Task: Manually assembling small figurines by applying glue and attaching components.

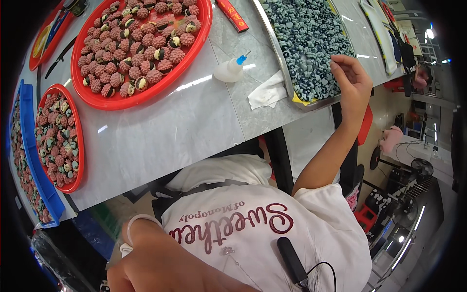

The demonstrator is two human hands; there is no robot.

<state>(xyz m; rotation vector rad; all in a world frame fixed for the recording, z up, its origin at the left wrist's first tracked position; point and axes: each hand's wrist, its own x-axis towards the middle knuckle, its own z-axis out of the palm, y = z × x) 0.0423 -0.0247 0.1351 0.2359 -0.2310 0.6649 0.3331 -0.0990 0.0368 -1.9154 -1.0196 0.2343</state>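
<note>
The right hand [354, 82], fingers curled toward the thumb, is by the right edge of a metal tray [322, 103] of blue-grey pebble-like pieces [306, 48], far right on the table [165, 131]; whether it pinches one, I cannot tell. The left hand's [151, 265] fingers are hidden, their state unclear.

Nearer the person than the large, round red plastic tray [112, 104], the glossy grey tabletop [160, 131] offers a broad passage. To that tray's right, a white squeeze bottle [228, 72] with blue nozzle, then a crumpled white cloth [268, 92] and a rectangular metal tray [277, 54], obstruct low movement; a smaller oval red plastic tray [79, 141] blocks its near-left side.
</note>
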